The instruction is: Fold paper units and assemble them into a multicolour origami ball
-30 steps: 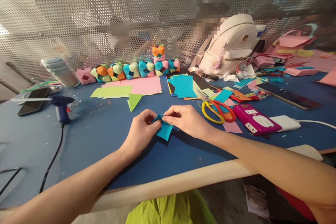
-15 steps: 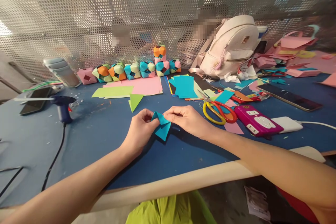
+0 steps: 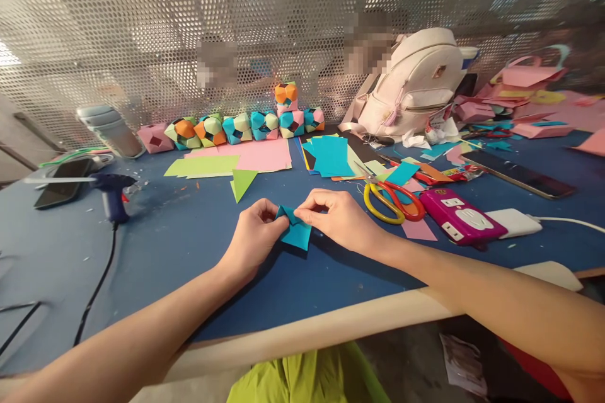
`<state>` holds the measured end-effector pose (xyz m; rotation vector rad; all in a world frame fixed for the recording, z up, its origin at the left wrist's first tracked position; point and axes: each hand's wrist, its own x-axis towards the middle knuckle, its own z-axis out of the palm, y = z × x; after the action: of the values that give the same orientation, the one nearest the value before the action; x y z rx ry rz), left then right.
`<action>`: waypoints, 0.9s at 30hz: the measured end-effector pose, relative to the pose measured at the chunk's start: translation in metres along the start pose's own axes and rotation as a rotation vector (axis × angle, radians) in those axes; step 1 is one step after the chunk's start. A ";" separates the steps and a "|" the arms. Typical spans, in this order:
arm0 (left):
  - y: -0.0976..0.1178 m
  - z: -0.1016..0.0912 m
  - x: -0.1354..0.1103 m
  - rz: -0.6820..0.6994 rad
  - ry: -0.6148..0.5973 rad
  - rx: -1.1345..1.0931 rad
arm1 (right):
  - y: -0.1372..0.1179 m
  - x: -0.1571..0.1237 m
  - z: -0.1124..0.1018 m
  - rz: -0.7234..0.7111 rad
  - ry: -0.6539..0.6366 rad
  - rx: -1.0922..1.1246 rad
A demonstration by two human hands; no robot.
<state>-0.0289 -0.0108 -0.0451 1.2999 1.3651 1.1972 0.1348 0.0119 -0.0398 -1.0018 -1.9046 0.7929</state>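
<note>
A blue piece of folded paper (image 3: 297, 237) is held between both hands, just above the table near its front. My left hand (image 3: 259, 230) pinches its left side between thumb and fingers. At its upper right, my right hand (image 3: 331, 217) grips a corner with fingertips. Part of the paper is hidden behind the fingers. A folded green paper triangle (image 3: 244, 184) stands on the table just beyond my left hand. Scissors (image 3: 388, 201) with yellow and red handles lie right of my right hand.
Folded paper balls (image 3: 237, 128) line the back by a bottle (image 3: 109, 130). Pink sheets (image 3: 267, 155) and blue sheets (image 3: 331, 156) lie before them. A glue gun (image 3: 113, 195) stands left with its cord. To the right are a purple power adapter (image 3: 456, 217), phone (image 3: 517, 174) and backpack (image 3: 416, 85).
The blue paper has turned between my fingers; its lower edge now shows as a flat edge instead of a downward point. Both hands stay almost in place.
</note>
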 end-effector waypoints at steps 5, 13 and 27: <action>0.001 0.000 -0.001 0.005 -0.028 -0.011 | -0.001 -0.001 0.000 0.009 0.016 0.007; 0.004 0.000 -0.004 -0.012 -0.068 -0.044 | 0.004 -0.002 0.003 -0.107 0.066 -0.035; 0.000 0.000 -0.003 -0.057 -0.107 -0.084 | -0.002 -0.002 0.002 0.025 -0.049 0.030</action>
<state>-0.0282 -0.0133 -0.0450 1.2400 1.2539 1.1183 0.1336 0.0093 -0.0399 -0.9978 -1.9196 0.8657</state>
